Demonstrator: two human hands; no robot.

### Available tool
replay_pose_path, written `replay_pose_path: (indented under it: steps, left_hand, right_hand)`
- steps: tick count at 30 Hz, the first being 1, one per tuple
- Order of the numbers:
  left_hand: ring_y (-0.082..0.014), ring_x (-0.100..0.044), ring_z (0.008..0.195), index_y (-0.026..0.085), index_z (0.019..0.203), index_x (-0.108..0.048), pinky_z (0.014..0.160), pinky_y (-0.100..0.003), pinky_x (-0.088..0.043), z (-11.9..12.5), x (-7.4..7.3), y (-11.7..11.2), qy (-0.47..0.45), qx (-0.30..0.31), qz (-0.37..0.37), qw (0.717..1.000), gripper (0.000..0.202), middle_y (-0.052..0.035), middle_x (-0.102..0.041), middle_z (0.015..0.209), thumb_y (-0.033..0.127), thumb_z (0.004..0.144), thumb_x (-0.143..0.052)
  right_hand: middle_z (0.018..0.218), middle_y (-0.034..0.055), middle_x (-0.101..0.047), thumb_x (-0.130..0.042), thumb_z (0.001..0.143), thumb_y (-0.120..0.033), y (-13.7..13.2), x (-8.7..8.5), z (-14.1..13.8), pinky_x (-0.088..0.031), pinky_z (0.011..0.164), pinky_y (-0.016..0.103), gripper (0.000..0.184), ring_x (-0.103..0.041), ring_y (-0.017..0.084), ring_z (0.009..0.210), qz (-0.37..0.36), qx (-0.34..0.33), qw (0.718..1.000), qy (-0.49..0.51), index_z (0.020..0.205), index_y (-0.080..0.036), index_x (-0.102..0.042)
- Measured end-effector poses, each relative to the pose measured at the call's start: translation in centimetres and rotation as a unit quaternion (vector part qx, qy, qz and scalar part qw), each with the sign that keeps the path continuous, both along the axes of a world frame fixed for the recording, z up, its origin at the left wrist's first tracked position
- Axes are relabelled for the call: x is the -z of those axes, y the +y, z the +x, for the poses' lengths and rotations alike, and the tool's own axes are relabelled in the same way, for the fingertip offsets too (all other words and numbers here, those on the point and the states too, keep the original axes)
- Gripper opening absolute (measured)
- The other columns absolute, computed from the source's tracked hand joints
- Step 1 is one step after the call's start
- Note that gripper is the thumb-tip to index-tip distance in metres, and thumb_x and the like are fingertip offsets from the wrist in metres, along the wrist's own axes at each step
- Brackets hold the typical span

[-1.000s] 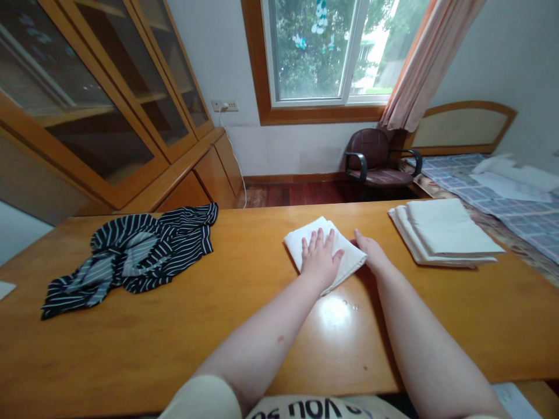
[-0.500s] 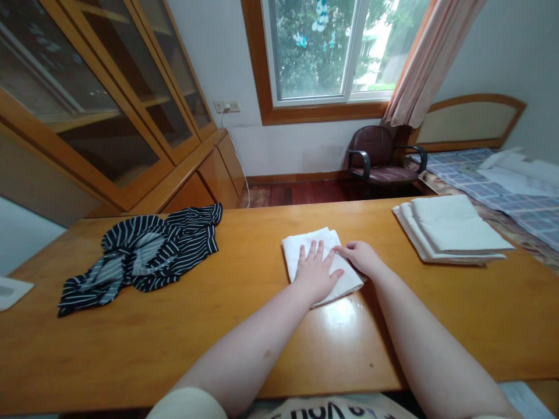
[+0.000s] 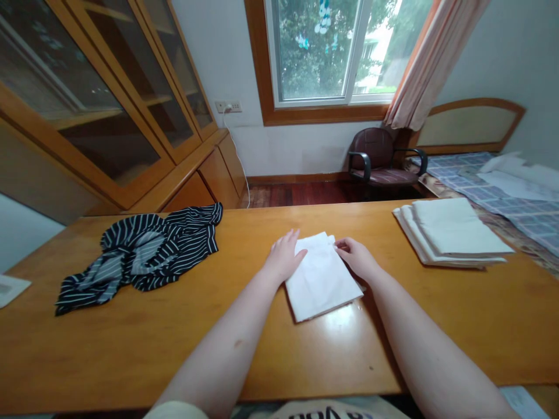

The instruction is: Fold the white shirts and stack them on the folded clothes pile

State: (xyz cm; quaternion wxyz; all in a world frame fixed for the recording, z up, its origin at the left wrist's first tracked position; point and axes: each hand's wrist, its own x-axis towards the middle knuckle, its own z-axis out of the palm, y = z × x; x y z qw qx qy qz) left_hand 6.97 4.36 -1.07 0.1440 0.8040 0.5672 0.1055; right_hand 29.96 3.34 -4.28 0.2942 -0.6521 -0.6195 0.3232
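A folded white cloth (image 3: 322,279) lies flat on the wooden table in front of me. At its upper left edge rests my left hand (image 3: 285,254), fingers stretched out and the thumb apart over the cloth. My right hand (image 3: 354,256) has its fingers curled at the upper right edge of the cloth, gripping it there; the fingertips are partly hidden. To the right sits a stack of folded white cloths (image 3: 458,227). A crumpled black-and-white striped garment (image 3: 148,250) is spread on the left side of the table.
The wooden table (image 3: 227,349) spans the foreground. A white flat object (image 3: 12,289) lies at its left edge. Beyond the table stand a glass-door cabinet (image 3: 131,99) on the left, a dark red armchair (image 3: 379,154) and a bed (image 3: 502,180) on the right.
My left hand has slid from the middle of the cloth to its upper left edge. The cloth has turned slightly, its near left corner now closer to me. My right hand stays at the right edge.
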Motion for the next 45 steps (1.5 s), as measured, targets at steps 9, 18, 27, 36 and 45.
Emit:
replay_pose_path:
  steps: [9,18,27,36,45]
  left_hand:
    - [-0.0321,-0.063,0.094,0.016,0.104,-0.065,0.077,-0.039,-0.048,-3.9,-2.5,-1.3,0.102,-0.042,-0.199,0.974,0.059,-0.0154,-0.067,0.107,0.064,0.076,-0.045]
    - [-0.026,-0.039,0.129,0.019,0.109,-0.059,0.106,-0.038,-0.03,-4.9,0.4,-0.3,-0.09,0.103,-0.045,0.99,0.04,-0.0091,-0.054,0.13,0.042,0.077,-0.058]
    - [-0.0179,-0.059,0.077,0.021,0.094,-0.057,0.067,-0.027,-0.042,-4.9,1.1,0.2,-0.145,-0.05,-0.078,0.985,0.025,-0.0009,-0.064,0.084,0.038,0.076,-0.059]
    - [-0.0203,-0.061,0.095,0.017,0.105,-0.06,0.084,-0.032,-0.047,-4.6,1.2,0.4,-0.183,-0.121,-0.018,0.976,0.029,-0.0081,-0.065,0.104,0.03,0.079,-0.059]
    - [-0.0282,-0.026,0.137,0.02,0.134,-0.045,0.113,-0.047,-0.018,0.9,-0.4,-6.1,-0.011,0.075,0.074,0.994,0.054,-0.0104,-0.038,0.145,0.045,0.087,-0.046]
  right_hand:
    - [0.06,0.0016,-0.06,-0.05,0.077,-0.06,-2.4,-4.9,1.1,-0.031,0.051,0.025,0.047,-0.052,0.014,0.056,-0.097,-0.079,0.982,-0.138,0.068,-0.017,-0.065]
    - [0.07,0.0031,-0.066,-0.07,0.064,-0.044,-3.2,-5.4,0.2,-0.035,0.054,0.025,0.029,-0.057,0.017,0.062,-0.131,-0.125,0.979,-0.097,0.074,-0.018,-0.065]
    - [0.098,0.007,-0.068,-0.054,0.081,-0.04,-1.5,-0.9,-0.8,-0.046,0.07,0.026,0.027,-0.062,0.019,0.085,-0.042,-0.039,0.996,0.071,0.094,-0.017,-0.059]
    - [0.094,0.0101,-0.068,-0.052,0.084,-0.039,-1.0,-1.0,-2.0,-0.041,0.067,0.027,0.024,-0.061,0.021,0.083,-0.048,0.025,0.995,-0.081,0.088,-0.016,-0.058]
    - [0.102,0.0112,-0.065,-0.05,0.085,-0.034,-1.3,-0.6,-2.8,-0.041,0.074,0.027,0.03,-0.06,0.02,0.09,-0.033,0.063,0.994,-0.084,0.108,-0.015,-0.053]
